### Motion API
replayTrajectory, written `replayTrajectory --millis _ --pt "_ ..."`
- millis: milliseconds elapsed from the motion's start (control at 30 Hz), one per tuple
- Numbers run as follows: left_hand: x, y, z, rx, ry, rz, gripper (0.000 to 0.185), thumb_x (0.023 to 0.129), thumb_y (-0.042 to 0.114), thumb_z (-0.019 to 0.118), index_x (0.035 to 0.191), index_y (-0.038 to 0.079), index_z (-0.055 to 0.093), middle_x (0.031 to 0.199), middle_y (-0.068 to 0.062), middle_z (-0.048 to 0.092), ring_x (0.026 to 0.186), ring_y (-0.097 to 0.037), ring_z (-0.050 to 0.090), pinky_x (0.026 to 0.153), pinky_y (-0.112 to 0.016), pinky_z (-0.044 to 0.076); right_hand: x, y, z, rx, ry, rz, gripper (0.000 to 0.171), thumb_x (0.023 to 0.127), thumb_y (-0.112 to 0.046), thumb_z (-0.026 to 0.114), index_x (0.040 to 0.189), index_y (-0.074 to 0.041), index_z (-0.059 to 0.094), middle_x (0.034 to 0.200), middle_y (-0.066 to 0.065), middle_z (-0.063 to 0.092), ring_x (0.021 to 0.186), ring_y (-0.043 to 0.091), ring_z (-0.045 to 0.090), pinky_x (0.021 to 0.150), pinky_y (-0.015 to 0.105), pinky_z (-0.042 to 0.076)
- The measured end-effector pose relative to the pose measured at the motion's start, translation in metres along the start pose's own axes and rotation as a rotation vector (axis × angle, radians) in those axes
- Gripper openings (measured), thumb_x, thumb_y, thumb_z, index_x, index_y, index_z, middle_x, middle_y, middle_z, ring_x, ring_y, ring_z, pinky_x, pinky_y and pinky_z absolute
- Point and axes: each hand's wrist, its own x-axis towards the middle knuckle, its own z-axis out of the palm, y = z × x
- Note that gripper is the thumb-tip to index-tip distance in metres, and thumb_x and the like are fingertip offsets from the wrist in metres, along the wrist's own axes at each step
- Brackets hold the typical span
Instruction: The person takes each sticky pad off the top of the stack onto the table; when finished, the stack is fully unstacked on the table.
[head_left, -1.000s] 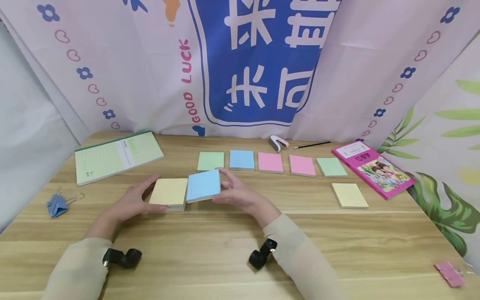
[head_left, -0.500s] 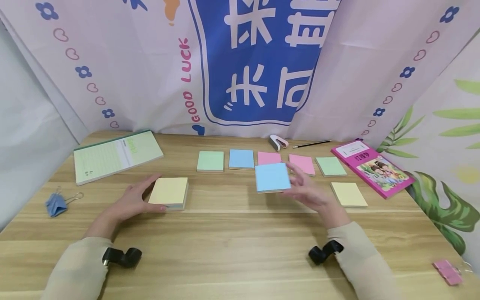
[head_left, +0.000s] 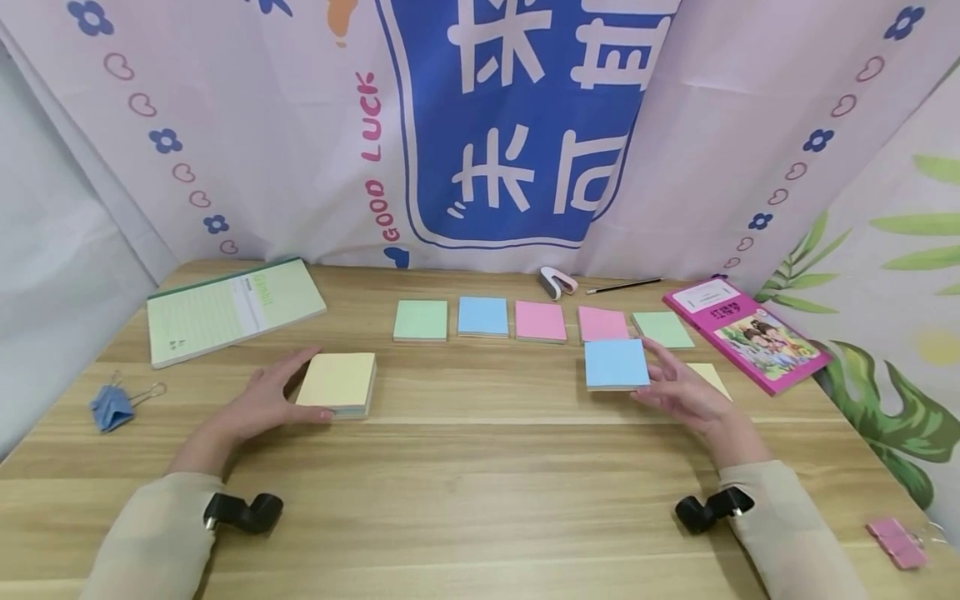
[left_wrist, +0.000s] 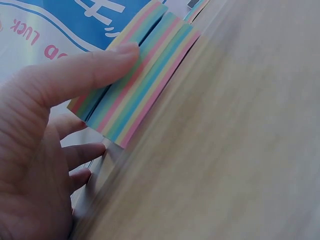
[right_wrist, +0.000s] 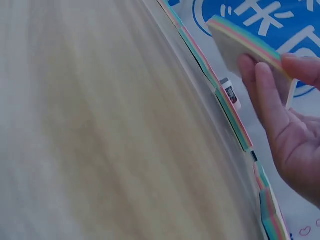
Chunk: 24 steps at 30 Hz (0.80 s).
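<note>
The blue pad (head_left: 617,364) of sticky notes is in the right hand (head_left: 686,392), lifted a little above the wooden table (head_left: 480,492), in front of the second pink pad (head_left: 602,323) and the right green pad (head_left: 662,329). The fingers of this hand are under the pad and the thumb presses on its edge, so it is pinched; the right wrist view shows the striped side of the pad (right_wrist: 245,42) between them. A yellow pad (head_left: 708,379) is partly hidden behind this hand.

The green notebook (head_left: 232,308) lies at the far left, and the pink book (head_left: 746,333) at the far right.

The left hand (head_left: 262,404) rests on the table with relaxed fingers, touching the side of the thick pad with a yellow top (head_left: 339,382).

In the back row are also a green pad (head_left: 421,320), a blue pad (head_left: 483,316) and a pink pad (head_left: 540,321). Behind them lie a small stapler (head_left: 557,283) and a pencil (head_left: 624,287). A blue clip (head_left: 112,408) lies near the left edge, a pink clip (head_left: 896,543) near the right corner.
</note>
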Motion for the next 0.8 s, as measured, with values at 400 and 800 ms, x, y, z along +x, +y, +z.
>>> replayTrajectory --millis 400,800 --pt "0.0 0.0 0.0 -0.002 -0.002 0.001 0.097 0.064 0.042 0.071 0.137 0.006 0.017 0.136 -0.026 0.016 0.122 -0.044 0.009 0.091 -0.061 -0.003 -0.002 0.009 -0.017 -0.149 -0.004 0.065 0.087 0.076 0.015 0.046 0.137 -0.009 -0.012 0.134 0.032 0.006 0.101 0.021 0.049 0.086 0.037 0.039" --pt "-0.001 0.001 -0.001 0.0 -0.001 0.003 0.097 0.065 0.043 0.07 0.136 0.005 0.018 0.136 -0.027 0.017 0.122 -0.044 0.01 0.091 -0.061 -0.003 -0.012 -0.028 -0.005 -0.669 0.055 0.09 0.071 0.085 -0.014 0.055 0.137 -0.002 0.008 0.128 0.031 0.03 0.111 0.034 0.039 0.089 0.045 0.033"
